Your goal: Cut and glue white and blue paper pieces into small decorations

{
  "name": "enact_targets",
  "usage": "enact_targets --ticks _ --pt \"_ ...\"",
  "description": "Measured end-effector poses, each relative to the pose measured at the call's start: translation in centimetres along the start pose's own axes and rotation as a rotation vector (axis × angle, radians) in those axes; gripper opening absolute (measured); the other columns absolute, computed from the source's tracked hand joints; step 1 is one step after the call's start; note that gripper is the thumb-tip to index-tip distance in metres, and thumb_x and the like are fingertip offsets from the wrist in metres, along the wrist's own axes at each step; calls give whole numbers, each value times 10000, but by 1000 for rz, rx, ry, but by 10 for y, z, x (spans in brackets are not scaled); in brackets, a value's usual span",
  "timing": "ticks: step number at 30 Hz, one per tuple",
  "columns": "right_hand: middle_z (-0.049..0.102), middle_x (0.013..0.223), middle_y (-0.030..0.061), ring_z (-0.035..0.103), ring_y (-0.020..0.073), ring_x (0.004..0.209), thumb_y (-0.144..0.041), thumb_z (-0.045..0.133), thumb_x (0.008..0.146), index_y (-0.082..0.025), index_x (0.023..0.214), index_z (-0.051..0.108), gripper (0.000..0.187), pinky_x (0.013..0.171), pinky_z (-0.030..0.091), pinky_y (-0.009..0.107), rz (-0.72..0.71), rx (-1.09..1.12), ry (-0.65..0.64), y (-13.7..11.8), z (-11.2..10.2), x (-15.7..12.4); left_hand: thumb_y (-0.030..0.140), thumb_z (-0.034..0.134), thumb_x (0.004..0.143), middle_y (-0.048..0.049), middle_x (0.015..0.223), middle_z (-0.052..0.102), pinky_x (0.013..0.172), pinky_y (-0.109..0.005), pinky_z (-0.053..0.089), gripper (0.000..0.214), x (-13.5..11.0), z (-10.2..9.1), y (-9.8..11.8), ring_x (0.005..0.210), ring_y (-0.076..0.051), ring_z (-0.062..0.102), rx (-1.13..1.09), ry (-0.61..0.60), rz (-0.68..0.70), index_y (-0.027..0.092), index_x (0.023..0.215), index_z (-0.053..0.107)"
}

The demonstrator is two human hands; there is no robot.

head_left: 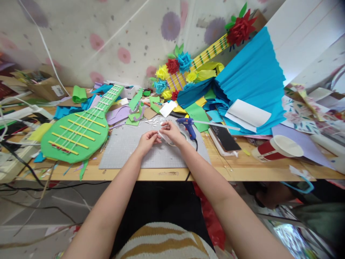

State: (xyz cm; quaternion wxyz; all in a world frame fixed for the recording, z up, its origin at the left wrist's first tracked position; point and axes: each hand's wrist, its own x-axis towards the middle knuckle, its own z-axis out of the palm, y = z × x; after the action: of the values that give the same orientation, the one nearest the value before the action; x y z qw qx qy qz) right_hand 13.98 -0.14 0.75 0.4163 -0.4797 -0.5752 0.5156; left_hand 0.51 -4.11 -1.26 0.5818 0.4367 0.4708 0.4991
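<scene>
Over the grey cutting mat [121, 151], my left hand [149, 141] is closed in a pinch, its fingertips near those of my right hand. My right hand [171, 132] is bent inward with thumb and fingers together. Whatever lies between the fingertips is too small to make out. A pale ring like a tape roll [184, 135] shows partly beneath my right hand. Just beyond the hands, several short white strips [154, 122] are scattered on the mat. A blue glue gun [189, 126] with a long glue stick in it rests beside my right wrist.
A green paper lute [77, 133] lies left. Behind stands a yellow flower-trimmed instrument [176, 81], with blue crepe paper [250, 79] at right. A phone [225, 137] and tilted paper cup [277, 148] are on the right. Paper scraps [118, 116] cover the back; cables [16, 158] run left.
</scene>
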Motion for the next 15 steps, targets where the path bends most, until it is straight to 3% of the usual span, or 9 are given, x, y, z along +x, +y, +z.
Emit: enact_targets --ticks 4,7,10,13,15 --pt "560 694 -37 561 115 647 -231 616 595 -192 855 477 297 606 445 254 20 16 56 3 -10 1 175 509 778 -2 704 619 593 -249 519 164 0 4 1 513 -65 588 14 67 -9 110 927 528" --pt "576 724 -17 574 125 668 -294 621 613 -191 848 490 288 594 460 260 -40 -45 142 5 -33 -4 162 466 795 1 703 611 582 -230 513 208 5 0 -1 509 -57 584 44 134 30 114 990 519" --pt "582 697 -15 563 120 632 -329 609 633 -186 818 509 254 601 452 266 -60 -193 190 4 -63 -21 173 437 801 -12 718 613 517 -204 482 247 13 -13 -2 479 -53 556 163 227 69 116 1026 522" --pt "582 651 -13 542 123 591 -358 586 658 -184 752 533 204 586 415 262 -21 -410 205 0 -91 -43 183 420 790 -21 722 626 412 -189 395 291 19 -27 -1 391 -46 453 365 310 21 126 1059 514" --pt "577 631 -1 527 137 586 -425 581 668 -183 686 537 247 581 391 271 52 -589 319 -1 -105 -54 189 440 773 -16 717 636 418 -186 369 324 19 -33 0 405 -55 442 457 357 68 144 1091 483"
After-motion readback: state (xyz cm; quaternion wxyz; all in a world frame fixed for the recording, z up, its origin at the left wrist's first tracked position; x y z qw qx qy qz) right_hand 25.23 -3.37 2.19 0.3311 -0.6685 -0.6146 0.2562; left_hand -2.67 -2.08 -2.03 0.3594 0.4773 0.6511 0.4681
